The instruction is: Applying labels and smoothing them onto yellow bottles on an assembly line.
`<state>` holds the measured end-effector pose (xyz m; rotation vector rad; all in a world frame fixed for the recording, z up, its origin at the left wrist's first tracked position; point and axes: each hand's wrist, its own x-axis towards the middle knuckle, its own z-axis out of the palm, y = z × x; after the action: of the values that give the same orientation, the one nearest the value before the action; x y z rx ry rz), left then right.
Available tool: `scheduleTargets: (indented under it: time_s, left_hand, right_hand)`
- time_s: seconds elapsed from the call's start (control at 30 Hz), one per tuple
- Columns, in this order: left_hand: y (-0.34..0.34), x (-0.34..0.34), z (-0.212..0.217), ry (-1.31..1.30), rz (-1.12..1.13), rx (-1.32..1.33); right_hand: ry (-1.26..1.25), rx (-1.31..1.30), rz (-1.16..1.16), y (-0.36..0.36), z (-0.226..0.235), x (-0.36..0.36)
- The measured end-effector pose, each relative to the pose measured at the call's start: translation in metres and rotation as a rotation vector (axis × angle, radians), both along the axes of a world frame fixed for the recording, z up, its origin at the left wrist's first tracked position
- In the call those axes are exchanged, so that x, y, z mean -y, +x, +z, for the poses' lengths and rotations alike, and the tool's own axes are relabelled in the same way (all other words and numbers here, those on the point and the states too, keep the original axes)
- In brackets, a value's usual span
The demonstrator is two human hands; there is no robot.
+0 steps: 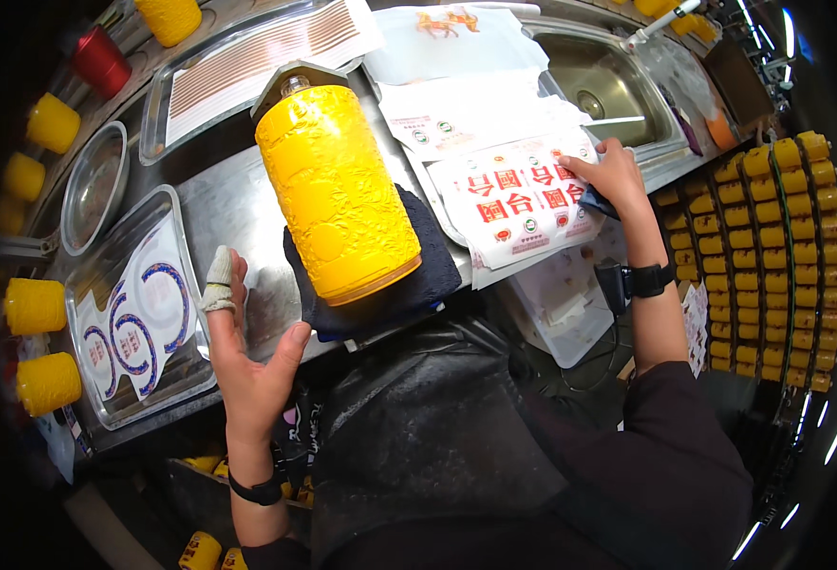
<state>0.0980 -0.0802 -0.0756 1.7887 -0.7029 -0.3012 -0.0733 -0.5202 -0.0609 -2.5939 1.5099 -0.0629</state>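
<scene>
Potentially, a roll or a crease

In the head view, a yellow embossed bottle (pixel 338 190) lies on its side over a dark cloth (pixel 437 252) on the metal worktop (pixel 233 185), its glass neck pointing away toward an angled metal plate (pixel 271 92). The person's left hand (pixel 257 375) is open, thumb spread, with a white wrap (pixel 218 287) on one finger; it hovers near the bottle's base end, apart from it. Neither hand steadies the bottle, so a knock from the left could roll it, and the cloth reaches the worktop's near edge, leaving little to catch it.

The right hand (pixel 615 180) is at the red-printed sheets (pixel 523 204), a fingertip on the top one; whether it pinches the paper cannot be told. The sheets lie close together and seem to overhang a translucent bin (pixel 565 328), so a hasty pull could crease one or drag others down. The sink (pixel 608 76) is near too: any splash could wet the paper.
</scene>
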Motion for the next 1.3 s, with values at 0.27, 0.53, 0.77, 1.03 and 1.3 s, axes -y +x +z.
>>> scheduleTargets:
  time_s: [0.27,0.53,0.77,1.03,1.3]
  left_hand:
    - [0.004,-0.003,-0.005,-0.034,0.022,-0.012]
    - [0.007,-0.004,-0.007,-0.025,0.025,-0.024]
    - [0.008,-0.002,-0.009,-0.053,0.024,-0.019]
    - [0.008,-0.004,-0.012,-0.027,0.044,-0.044]
    - [0.012,-0.003,0.000,-0.014,0.033,0.007]
  right_hand:
    - [0.166,0.053,0.026,-0.015,-0.005,0.026]
    - [0.416,0.274,0.013,-0.036,-0.013,0.045]
    - [0.521,0.395,-0.020,-0.046,-0.019,0.055]
    - [0.405,0.603,0.000,-0.049,-0.023,0.050]
    - [0.135,0.580,0.123,-0.046,0.026,0.071]
